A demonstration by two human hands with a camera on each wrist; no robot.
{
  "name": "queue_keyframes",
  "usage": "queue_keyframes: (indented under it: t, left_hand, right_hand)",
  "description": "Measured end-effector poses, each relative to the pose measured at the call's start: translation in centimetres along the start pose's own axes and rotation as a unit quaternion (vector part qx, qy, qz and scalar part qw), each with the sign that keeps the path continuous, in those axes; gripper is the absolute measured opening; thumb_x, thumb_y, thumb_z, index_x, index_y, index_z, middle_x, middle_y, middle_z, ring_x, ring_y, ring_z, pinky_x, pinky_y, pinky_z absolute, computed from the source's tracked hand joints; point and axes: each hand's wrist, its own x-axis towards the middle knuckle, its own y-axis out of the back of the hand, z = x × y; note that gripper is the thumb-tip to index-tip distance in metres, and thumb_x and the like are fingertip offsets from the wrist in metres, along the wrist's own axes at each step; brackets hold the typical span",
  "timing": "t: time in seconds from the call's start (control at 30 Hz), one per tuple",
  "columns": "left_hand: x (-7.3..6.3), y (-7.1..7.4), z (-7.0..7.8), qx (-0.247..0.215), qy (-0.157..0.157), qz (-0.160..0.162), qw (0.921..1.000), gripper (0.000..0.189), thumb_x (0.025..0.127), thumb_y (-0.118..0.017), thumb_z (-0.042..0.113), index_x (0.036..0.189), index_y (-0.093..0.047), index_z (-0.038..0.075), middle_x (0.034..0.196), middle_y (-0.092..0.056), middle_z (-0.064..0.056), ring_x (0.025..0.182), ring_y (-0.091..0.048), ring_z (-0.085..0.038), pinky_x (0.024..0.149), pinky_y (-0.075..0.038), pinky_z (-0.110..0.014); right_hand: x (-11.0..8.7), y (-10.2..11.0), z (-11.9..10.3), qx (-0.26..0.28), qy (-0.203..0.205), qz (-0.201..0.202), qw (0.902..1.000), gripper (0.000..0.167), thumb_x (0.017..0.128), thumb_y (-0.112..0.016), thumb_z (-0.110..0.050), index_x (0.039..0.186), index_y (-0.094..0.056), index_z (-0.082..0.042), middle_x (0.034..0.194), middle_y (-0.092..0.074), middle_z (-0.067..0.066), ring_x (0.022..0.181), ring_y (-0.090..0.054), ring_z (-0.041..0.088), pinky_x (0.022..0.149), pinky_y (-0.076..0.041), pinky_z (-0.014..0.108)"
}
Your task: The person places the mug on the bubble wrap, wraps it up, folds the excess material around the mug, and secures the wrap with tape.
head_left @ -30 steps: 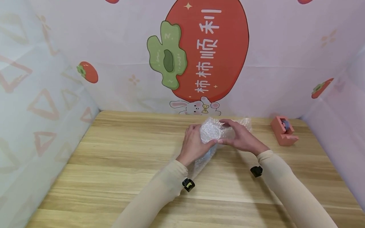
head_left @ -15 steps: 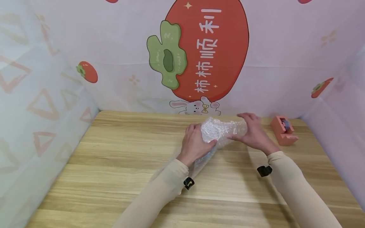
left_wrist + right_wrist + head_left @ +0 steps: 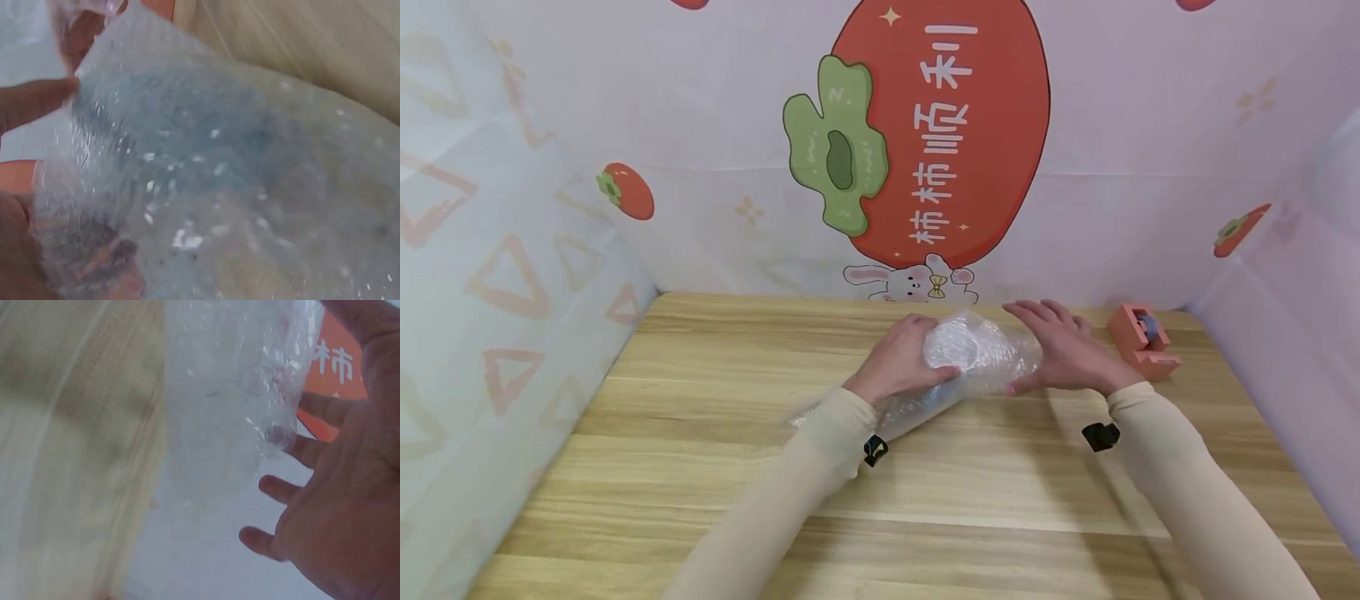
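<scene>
Bubble wrap [image 3: 987,352], bluish shape [image 3: 206,125] showing through, sits near the far edge of the table [image 3: 700,475]; left hand [image 3: 898,362] grips it, fingers curled; right hand [image 3: 1067,350], fingers spread wide, touches its right end.

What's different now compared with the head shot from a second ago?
The right hand has come away from the round end and moved right, to the right edge of the wrap; the wrap's near part has swung left. The left hand still grips the round end. The tape dispenser stayed put.
</scene>
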Motion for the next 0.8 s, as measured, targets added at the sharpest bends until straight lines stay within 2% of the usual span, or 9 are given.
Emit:
queue_keyframes:
  t: [0.1,0.2,0.3,0.43,0.5,0.6,0.7,0.8]
  left_hand:
    - [0.6,0.8,-0.4,0.003,-0.03,-0.035,0.9989,0.082,0.083,-0.082,0.043,0.148,-0.049,0.006,0.149,-0.049,-0.009,0.136,-0.045,-0.026,0.114,-0.038,-0.043]
    - [1.2,1.4,-0.7,0.005,-0.055,-0.063,0.9965,0.081,0.083,-0.083,0.04,0.148,-0.049,0.006,0.149,-0.05,-0.009,0.136,-0.045,-0.026,0.115,-0.036,-0.041]
    - [1.6,1.8,-0.8,0.005,-0.067,-0.083,0.9943,0.08,0.083,-0.083,0.038,0.149,-0.048,0.008,0.149,-0.05,-0.008,0.137,-0.045,-0.025,0.115,-0.036,-0.041]
    - [1.7,1.8,-0.8,-0.004,-0.064,-0.096,0.9934,0.08,0.084,-0.084,0.037,0.15,-0.048,0.009,0.15,-0.048,-0.006,0.135,-0.045,-0.023,0.114,-0.038,-0.041]
    - [1.7,1.8,-0.8,-0.008,-0.062,-0.098,0.9933,0.08,0.084,-0.083,0.037,0.15,-0.047,0.01,0.151,-0.048,-0.006,0.134,-0.046,-0.023,0.113,-0.039,-0.041]
    - [1.8,1.7,-0.8,-0.009,-0.06,-0.097,0.9934,0.08,0.084,-0.083,0.037,0.15,-0.047,0.01,0.151,-0.047,-0.006,0.133,-0.046,-0.023,0.112,-0.04,-0.041]
    - [1.7,1.7,-0.8,-0.011,-0.059,-0.096,0.9936,0.08,0.085,-0.083,0.036,0.151,-0.046,0.01,0.151,-0.047,-0.006,0.133,-0.046,-0.024,0.112,-0.04,-0.042]
    - [1.7,1.7,-0.8,-0.008,-0.059,-0.095,0.9937,0.08,0.085,-0.083,0.035,0.151,-0.046,0.009,0.152,-0.047,-0.007,0.135,-0.045,-0.024,0.113,-0.039,-0.042]
  right_hand:
    - [1.4,0.1,-0.4,-0.012,0.023,-0.035,0.999,0.131,0.056,-0.096,-0.055,0.159,-0.027,-0.014,0.162,-0.027,0.017,0.148,-0.011,0.049,0.108,-0.011,0.075]
    - [2.7,0.1,-0.5,0.011,0.035,-0.071,0.9968,0.133,0.056,-0.098,-0.047,0.16,-0.023,-0.013,0.162,-0.028,0.017,0.149,-0.012,0.047,0.11,-0.01,0.074]
    - [3.8,0.1,-0.1,0.056,0.019,-0.112,0.9919,0.128,0.06,-0.098,-0.042,0.16,-0.024,-0.012,0.161,-0.031,0.018,0.147,-0.021,0.044,0.113,-0.013,0.071]
    - [4.5,-0.4,0.7,0.099,-0.011,-0.146,0.9842,0.114,0.068,-0.094,-0.043,0.154,-0.034,0.001,0.154,-0.042,0.024,0.14,-0.038,0.043,0.114,-0.027,0.064]
    - [4.7,-0.9,1.1,0.112,-0.015,-0.145,0.9829,0.102,0.071,-0.092,-0.044,0.147,-0.045,0.005,0.143,-0.053,0.023,0.13,-0.049,0.039,0.11,-0.037,0.058]
    - [4.8,-1.6,1.7,0.14,-0.004,-0.134,0.9811,0.076,0.073,-0.091,-0.04,0.131,-0.064,0.001,0.119,-0.069,0.013,0.106,-0.062,0.029,0.095,-0.05,0.047]
    - [4.7,-2.2,2.1,0.173,0.007,-0.136,0.9756,0.05,0.076,-0.09,-0.036,0.113,-0.073,-0.008,0.097,-0.071,0.001,0.087,-0.062,0.02,0.08,-0.052,0.038]
    - [4.3,-2.4,2.5,0.2,0.022,-0.146,0.9686,0.035,0.083,-0.086,-0.031,0.106,-0.072,-0.008,0.093,-0.071,-0.001,0.085,-0.063,0.017,0.079,-0.053,0.035]
